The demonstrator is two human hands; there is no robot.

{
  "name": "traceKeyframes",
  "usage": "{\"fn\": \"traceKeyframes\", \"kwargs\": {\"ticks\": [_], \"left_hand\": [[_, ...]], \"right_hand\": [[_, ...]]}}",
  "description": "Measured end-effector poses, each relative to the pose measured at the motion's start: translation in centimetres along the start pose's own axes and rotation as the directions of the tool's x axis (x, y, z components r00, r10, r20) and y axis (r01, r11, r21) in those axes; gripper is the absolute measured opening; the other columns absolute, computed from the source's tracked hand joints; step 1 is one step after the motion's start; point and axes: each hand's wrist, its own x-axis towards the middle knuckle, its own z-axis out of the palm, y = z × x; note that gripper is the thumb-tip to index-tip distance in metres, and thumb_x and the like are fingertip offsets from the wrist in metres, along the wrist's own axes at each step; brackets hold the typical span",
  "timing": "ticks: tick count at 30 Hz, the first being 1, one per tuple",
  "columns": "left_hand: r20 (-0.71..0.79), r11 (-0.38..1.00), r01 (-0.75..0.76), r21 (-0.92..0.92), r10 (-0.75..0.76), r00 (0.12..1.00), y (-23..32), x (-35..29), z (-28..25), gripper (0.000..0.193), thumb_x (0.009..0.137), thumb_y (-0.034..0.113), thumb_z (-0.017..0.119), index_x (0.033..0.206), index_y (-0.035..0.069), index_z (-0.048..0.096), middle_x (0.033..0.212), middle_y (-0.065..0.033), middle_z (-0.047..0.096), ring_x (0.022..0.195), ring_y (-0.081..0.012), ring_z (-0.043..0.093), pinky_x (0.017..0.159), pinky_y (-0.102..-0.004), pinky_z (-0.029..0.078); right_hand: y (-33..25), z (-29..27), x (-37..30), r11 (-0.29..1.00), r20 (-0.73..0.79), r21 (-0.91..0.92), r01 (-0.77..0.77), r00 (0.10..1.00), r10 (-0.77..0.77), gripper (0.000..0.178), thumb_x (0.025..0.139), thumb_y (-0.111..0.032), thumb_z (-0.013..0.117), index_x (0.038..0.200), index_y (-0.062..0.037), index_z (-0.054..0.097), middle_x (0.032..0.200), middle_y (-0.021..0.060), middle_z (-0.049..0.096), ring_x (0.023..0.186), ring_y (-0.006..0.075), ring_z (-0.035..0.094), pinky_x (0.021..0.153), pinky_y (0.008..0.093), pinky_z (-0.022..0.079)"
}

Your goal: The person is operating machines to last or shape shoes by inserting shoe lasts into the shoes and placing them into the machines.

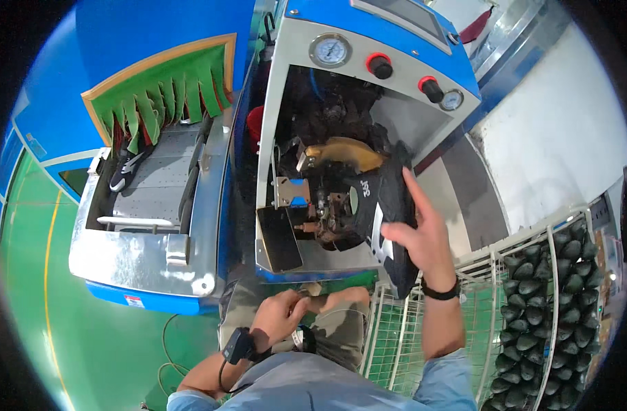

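My right hand grips a black shoe with a white stripe on its side, holding it upright at the open front of a blue and grey press machine. The shoe's toe end sits against the dark inner parts under a yellow metal form. My left hand is low by my waist, fingers curled close to a small object at my belt; I cannot tell what it is. A black band is on each wrist.
A conveyor with green strip curtains stands to the left, one dark shoe lying on its belt. A white wire rack at right holds several dark shoes. The machine has a round gauge and red knobs. Green floor lies below left.
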Motion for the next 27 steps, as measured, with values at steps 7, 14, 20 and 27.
{"fn": "traceKeyframes", "kwargs": {"ticks": [7, 14, 20, 27], "left_hand": [[0.257, 0.997, 0.055, 0.046, -0.065, 0.964, -4.6, -0.1, 1.6, 0.034, 0.097, 0.033, 0.060, 0.097, 0.001, 0.069, 0.083, -0.0239, 0.068, 0.080, -0.0410, 0.069, 0.072, -0.0471, 0.053], [0.325, 0.999, 0.015, 0.051, -0.031, 0.945, -6.4, 0.4, 0.3, 0.034, 0.097, 0.033, 0.059, 0.099, 0.001, 0.069, 0.084, -0.0232, 0.069, 0.080, -0.0410, 0.069, 0.071, -0.0475, 0.053], [0.140, 0.991, 0.038, 0.127, -0.056, 0.989, -6.2, 1.1, 0.9, 0.028, 0.097, 0.025, 0.060, 0.093, -0.001, 0.068, 0.080, -0.0215, 0.069, 0.074, -0.0356, 0.071, 0.067, -0.0420, 0.054], [0.143, 0.986, -0.023, 0.166, -0.001, 0.990, -6.1, 0.6, 3.8, 0.040, 0.101, 0.036, 0.057, 0.090, -0.001, 0.068, 0.074, -0.0153, 0.069, 0.073, -0.0268, 0.070, 0.067, -0.0380, 0.052]], "right_hand": [[0.1, 2.4, 7.7, 0.642, 0.260, -0.762, 0.085, 0.948, 0.182, 0.091, 0.077, -0.037, 0.068, 0.155, -0.0093, 0.032, 0.108, 0.0336, 0.063, 0.106, 0.0514, 0.061, 0.095, 0.0478, 0.050], [2.4, 5.2, 7.8, 0.566, 0.129, -0.824, -0.005, 0.972, 0.196, 0.097, 0.083, -0.042, 0.064, 0.159, -0.0089, 0.014, 0.117, 0.0428, 0.052, 0.100, 0.0576, 0.059, 0.089, 0.0558, 0.050], [3.6, 4.9, 7.2, 0.608, 0.030, -0.794, 0.016, 0.999, 0.012, 0.086, 0.079, -0.038, 0.068, 0.152, -0.0118, 0.029, 0.103, 0.0354, 0.062, 0.088, 0.0517, 0.065, 0.078, 0.0582, 0.054], [4.3, 4.0, 3.3, 0.670, -0.098, -0.741, 0.056, 0.977, -0.190, 0.088, 0.075, -0.031, 0.071, 0.152, -0.0084, 0.034, 0.106, 0.0295, 0.058, 0.075, 0.0392, 0.067, 0.065, 0.0496, 0.055]]}}
